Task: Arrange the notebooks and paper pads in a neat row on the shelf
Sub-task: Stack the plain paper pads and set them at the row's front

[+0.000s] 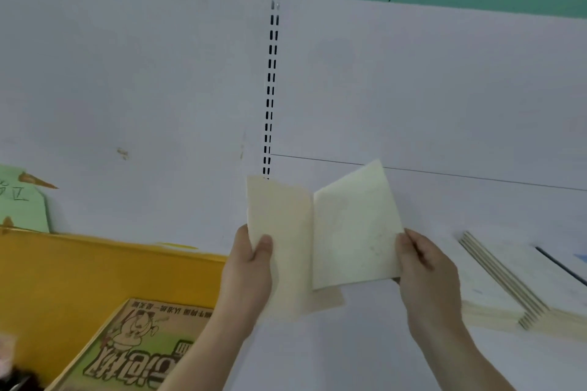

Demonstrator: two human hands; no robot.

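Observation:
I hold a thin cream paper pad [346,232] spread open above the white shelf [333,352]. My left hand [251,267] grips its left leaf, thumb on the front of the page. My right hand [425,270] pinches the lower right edge of the right leaf. On the shelf to the right lie stacked cream pads [495,295] in overlapping piles, their edges fanned out. A green and tan notebook with a cartoon figure [139,349] lies in the yellow bin at the lower left.
The yellow bin [79,267] stands left of the shelf, against the white wall. A slotted upright rail [271,89] runs up the white back panel [428,89]. A green paper sign [22,200] leans behind the bin.

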